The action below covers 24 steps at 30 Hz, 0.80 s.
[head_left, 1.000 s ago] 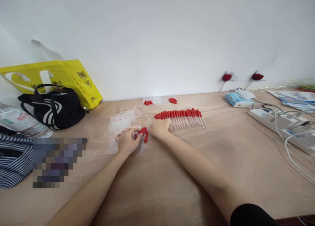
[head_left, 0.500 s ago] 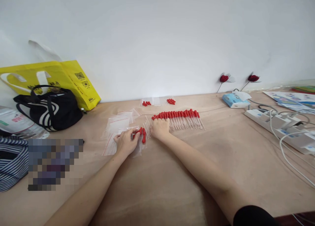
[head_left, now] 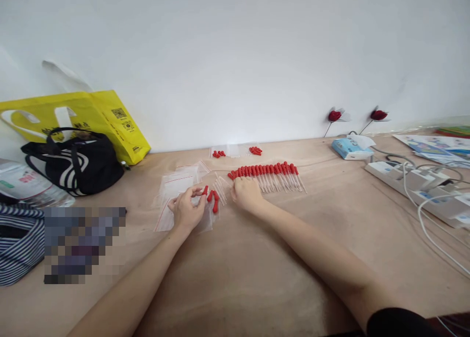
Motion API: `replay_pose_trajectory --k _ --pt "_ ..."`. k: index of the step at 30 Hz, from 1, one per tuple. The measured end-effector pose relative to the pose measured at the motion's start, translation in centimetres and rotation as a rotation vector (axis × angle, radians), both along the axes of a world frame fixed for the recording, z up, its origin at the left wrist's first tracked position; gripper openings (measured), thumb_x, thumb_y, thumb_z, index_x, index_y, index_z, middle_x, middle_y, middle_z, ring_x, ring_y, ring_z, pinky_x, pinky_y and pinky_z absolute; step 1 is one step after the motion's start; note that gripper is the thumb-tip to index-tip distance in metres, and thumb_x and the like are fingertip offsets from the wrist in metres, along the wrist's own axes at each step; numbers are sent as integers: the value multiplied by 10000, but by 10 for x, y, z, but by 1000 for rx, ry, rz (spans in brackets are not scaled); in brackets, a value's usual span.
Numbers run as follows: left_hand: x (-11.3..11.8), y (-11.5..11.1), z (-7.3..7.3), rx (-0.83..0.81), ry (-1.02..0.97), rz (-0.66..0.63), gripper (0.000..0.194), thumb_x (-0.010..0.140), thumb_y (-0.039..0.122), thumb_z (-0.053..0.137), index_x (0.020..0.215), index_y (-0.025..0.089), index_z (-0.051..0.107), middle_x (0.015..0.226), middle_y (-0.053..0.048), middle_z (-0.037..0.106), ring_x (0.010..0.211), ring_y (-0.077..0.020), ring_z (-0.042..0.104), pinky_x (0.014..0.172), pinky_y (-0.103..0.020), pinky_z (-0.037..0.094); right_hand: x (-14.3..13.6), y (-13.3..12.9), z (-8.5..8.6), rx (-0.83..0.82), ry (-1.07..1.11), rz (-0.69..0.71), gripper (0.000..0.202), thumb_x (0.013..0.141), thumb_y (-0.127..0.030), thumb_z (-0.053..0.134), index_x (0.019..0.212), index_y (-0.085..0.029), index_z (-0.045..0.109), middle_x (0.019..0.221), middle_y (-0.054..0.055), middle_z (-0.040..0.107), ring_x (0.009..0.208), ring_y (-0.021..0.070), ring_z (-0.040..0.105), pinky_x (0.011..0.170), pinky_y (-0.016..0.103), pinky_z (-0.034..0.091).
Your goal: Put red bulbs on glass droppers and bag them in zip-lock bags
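Note:
My left hand (head_left: 187, 207) pinches a red rubber bulb (head_left: 205, 190) between thumb and fingers, above several clear zip bags (head_left: 179, 182). Just right of it, a few more red bulbs (head_left: 215, 204) lie on a bag. Between my hands are several loose thin glass tubes (head_left: 221, 189). My right hand (head_left: 246, 194), fingers curled, rests at the left end of a row of droppers (head_left: 273, 170), glass tubes with red bulbs on top. Its fingertips face away from me, so what they grip is hidden.
More red bulbs (head_left: 255, 151) lie on bags by the wall. At the left are a yellow bag (head_left: 128, 131), a black bag (head_left: 99, 163) and a large bottle (head_left: 36, 190). A tissue pack (head_left: 350, 149) and a power strip (head_left: 414, 192) with cables stand at the right.
My left hand has lifted a red bulb off the bag, and the bulb now points up between its fingers. My right hand has shifted slightly right along the dropper row.

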<state>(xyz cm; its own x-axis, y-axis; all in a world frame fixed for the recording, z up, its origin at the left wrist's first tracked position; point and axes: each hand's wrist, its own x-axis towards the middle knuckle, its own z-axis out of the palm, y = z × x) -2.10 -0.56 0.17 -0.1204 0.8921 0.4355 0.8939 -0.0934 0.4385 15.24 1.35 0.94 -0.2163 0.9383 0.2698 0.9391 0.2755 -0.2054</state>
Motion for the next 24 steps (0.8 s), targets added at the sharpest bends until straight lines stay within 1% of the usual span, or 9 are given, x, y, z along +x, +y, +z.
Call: replay_pose_trajectory --k 2,4,7,8,10,12,15,20,24 --pt "4 -6 2 107 30 -91 200 736 284 508 915 205 551 866 -36 667 851 -224 590 841 -413 279 28 -11 0 33 -23 142 221 818 -249 412 859 -103 572 895 125 612 854 222 526 719 315 327" --pt "10 -15 4 145 84 -278 187 745 274 496 912 206 541 841 -30 665 855 -213 581 855 -399 275 58 -23 -3 47 -28 257 176 820 -240 428 821 -128 564 840 89 606 818 193 517 720 294 335" --pt "21 -27 5 77 186 -580 168 765 244 468 919 218 531 825 -11 656 822 -183 567 886 -389 251 97 -38 -10 61 -46 328 127 807 -217 466 751 -145 554 779 68 586 782 182 496 709 289 341" --pt "24 -31 5 43 216 -652 167 767 231 461 919 222 531 823 -5 652 815 -176 560 894 -392 239 107 -41 -12 60 -45 340 128 808 -221 471 742 -150 554 764 64 580 767 179 491 696 287 343" --pt "29 -35 5 -10 252 -730 167 765 208 449 905 226 538 824 -1 645 827 -176 547 902 -402 220 120 -46 -16 56 -31 363 136 814 -234 476 731 -159 554 738 57 570 742 175 483 681 289 344" --pt "31 -37 6 -36 265 -748 175 762 197 444 896 228 552 829 -3 641 842 -180 538 901 -408 213 126 -47 -19 42 -2 388 138 819 -238 474 733 -167 555 730 54 566 731 171 479 675 291 346" --pt "33 -37 6 -40 276 -720 197 767 221 457 924 235 575 864 -10 640 866 -189 533 897 -417 209 127 -47 -21 17 69 408 117 811 -256 493 771 -171 563 773 60 566 760 172 485 693 294 354" --pt "42 -38 0 -1 272 -590 290 726 429 555 928 231 618 937 -46 632 906 -239 523 879 -460 198 119 -45 -26 -15 214 375 189 757 -350 571 847 -184 570 858 56 559 827 171 487 739 308 346" --pt "50 -38 -7 37 253 -556 150 772 340 539 785 240 650 884 -20 644 881 -214 533 869 -452 195 111 -46 -33 -43 251 301 133 788 -309 533 752 -182 552 813 36 567 802 156 487 720 295 315"
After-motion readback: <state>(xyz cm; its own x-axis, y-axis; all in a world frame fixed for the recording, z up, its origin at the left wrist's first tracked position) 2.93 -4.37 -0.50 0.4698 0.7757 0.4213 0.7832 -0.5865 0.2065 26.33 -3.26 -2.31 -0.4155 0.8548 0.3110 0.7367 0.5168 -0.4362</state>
